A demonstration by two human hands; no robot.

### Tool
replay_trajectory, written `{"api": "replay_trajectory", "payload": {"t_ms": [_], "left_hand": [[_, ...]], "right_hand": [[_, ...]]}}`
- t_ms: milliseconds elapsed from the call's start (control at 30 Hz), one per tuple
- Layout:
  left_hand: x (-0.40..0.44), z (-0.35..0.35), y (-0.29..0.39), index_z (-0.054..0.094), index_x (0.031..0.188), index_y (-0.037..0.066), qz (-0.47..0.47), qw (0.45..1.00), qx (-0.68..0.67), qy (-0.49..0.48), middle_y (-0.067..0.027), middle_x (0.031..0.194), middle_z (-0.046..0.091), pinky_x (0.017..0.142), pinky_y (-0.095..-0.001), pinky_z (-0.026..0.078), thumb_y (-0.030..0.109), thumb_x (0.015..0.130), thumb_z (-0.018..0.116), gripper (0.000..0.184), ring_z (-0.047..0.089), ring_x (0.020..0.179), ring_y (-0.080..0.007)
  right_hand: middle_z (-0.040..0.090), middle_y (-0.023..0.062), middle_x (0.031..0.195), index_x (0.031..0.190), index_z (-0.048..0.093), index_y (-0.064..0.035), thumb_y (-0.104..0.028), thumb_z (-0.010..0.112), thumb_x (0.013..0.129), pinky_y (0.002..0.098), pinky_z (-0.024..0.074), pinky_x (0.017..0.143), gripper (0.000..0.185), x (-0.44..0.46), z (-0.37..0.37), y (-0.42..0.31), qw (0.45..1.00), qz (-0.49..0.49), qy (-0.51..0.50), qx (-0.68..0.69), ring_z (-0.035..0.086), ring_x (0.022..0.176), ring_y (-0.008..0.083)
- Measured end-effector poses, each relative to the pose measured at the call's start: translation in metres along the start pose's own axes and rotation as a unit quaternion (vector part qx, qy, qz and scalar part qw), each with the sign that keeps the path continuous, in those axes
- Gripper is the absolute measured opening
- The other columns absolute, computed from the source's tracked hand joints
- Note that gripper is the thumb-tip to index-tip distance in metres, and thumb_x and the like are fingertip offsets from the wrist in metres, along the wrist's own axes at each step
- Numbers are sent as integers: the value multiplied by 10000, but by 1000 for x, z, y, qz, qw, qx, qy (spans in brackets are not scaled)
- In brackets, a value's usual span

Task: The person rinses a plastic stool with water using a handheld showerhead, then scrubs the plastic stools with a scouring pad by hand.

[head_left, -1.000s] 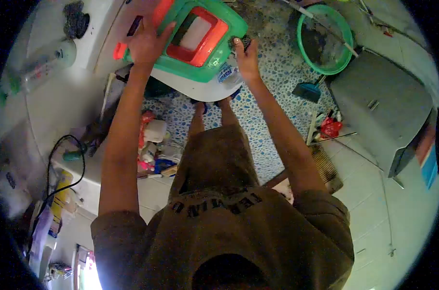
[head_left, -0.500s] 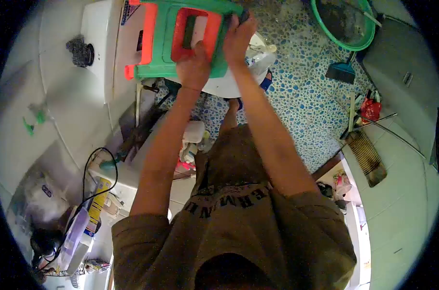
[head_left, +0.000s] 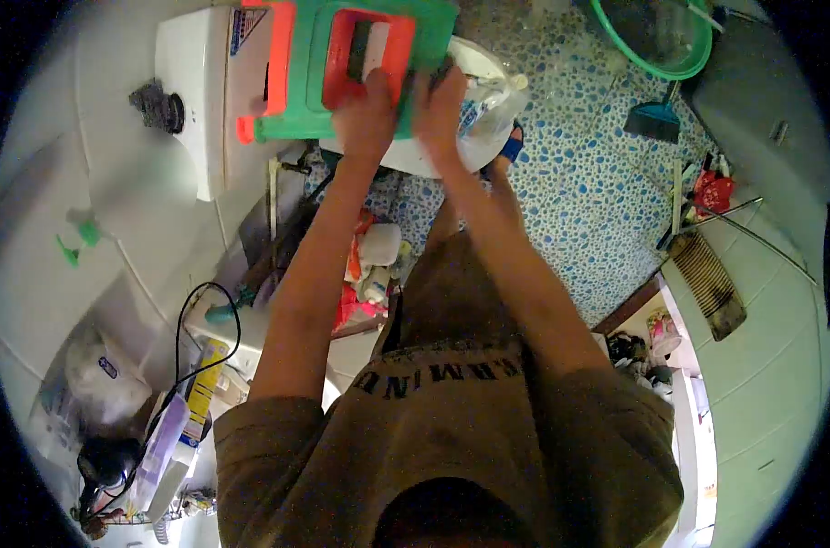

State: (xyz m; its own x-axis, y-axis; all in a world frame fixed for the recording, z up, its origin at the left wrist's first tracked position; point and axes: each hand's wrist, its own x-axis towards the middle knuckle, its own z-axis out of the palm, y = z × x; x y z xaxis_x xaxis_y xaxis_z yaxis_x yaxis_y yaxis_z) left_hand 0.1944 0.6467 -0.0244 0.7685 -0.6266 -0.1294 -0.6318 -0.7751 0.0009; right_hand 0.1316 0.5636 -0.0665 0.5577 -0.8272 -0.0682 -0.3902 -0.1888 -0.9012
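Head view, green stool (head_left: 310,68), right hand (head_left: 441,105) now closer to left hand (head_left: 367,119)

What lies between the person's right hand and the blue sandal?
In the head view, a crumpled clear plastic bag lies between the right hand and the blue sandal.

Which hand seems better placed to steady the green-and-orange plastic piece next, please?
Probably the left hand: it overlaps the inner orange rim of the plastic piece, an edge it could brace. The right hand lies farther from that rim and is blurred.
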Motion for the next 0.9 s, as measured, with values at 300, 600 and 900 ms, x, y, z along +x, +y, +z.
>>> {"api": "replay_trajectory", "payload": {"t_ms": [300,600,900], "left_hand": [[3,12,-13,551,1074,172,40,993,-67,86,-114,648,625,463,-485,470,196,802,605,278,633,584,-345],[8,5,-25,542,1105,164,61,995,-76,33,-121,646,622,501,-490,476,191,853,563,254,630,571,-343],[16,8,-21,515,1129,174,82,991,-54,93,-128,625,621,471,-494,474,204,836,565,299,628,542,-345]], "right_hand": [[472,253,1125,1248,391,73,-118,638,817,477,367,932,532,-29,-1,-6,999,13,33,35,459,1073,408],[404,341,1264,1330,295,113,-285,599,884,516,312,1015,670,51,12,-15,997,5,66,37,388,1172,507],[434,309,1195,1250,375,75,-219,576,893,488,334,962,504,95,21,-2,999,-31,25,27,411,1107,471]]}}
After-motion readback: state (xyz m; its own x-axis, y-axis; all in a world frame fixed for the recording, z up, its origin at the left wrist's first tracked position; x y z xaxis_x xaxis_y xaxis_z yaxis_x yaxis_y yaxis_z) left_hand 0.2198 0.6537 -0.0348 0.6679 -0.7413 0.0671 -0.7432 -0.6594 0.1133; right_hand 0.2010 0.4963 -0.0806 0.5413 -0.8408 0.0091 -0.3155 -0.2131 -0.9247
